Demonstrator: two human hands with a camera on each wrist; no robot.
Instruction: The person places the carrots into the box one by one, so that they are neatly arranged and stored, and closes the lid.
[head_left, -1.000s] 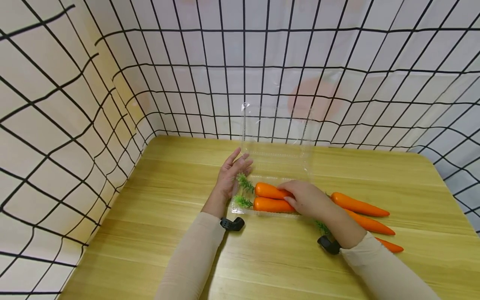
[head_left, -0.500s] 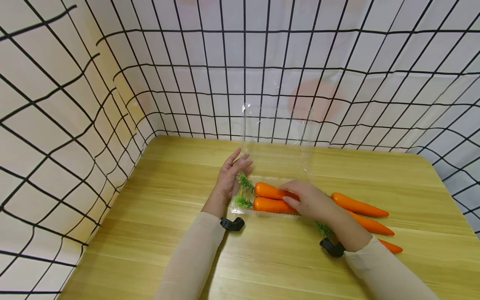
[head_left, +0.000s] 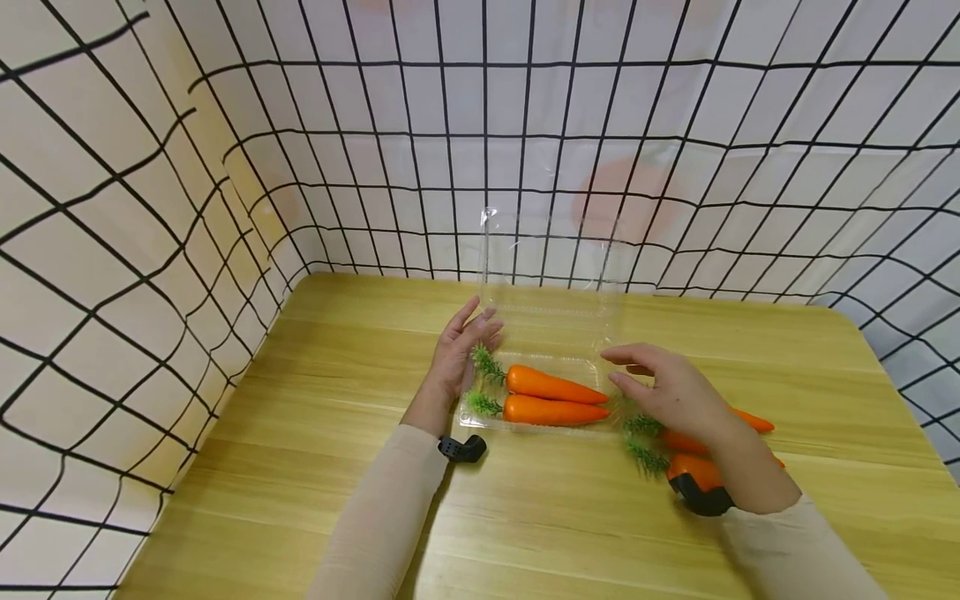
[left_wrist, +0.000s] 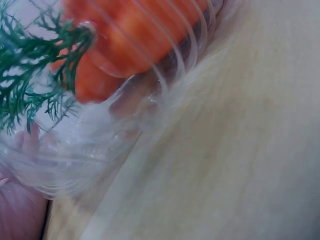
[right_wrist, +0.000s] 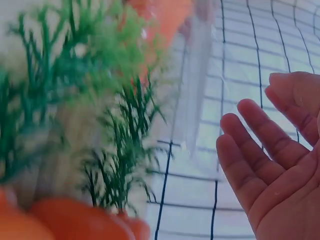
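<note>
A clear plastic box point(head_left: 474, 421) sits mid-table, its see-through lid point(head_left: 551, 262) raised at the back. Inside lie two orange carrots with green tops, a rear carrot point(head_left: 547, 383) and a front carrot point(head_left: 551, 410), tops to the left. My left hand point(head_left: 455, 354) is at the box's left end with fingers extended; the left wrist view shows the ribbed box wall point(left_wrist: 75, 165) close by, but contact is unclear. Over the box's right end hovers my right hand point(head_left: 675, 392), fingers spread and holding nothing. Beneath its wrist are more carrots point(head_left: 693, 471), partly hidden by the forearm.
A wooden table point(head_left: 337, 350) spreads beneath everything. Black wire grid panels point(head_left: 420, 158) over white sheeting rise at the back and both sides. Each wrist carries a black device, such as the left wrist's band point(head_left: 462, 450).
My right hand has let go of the rear carrot in the box and drawn back to the right, uncovering both carrot tips. The left hand stays in place.
</note>
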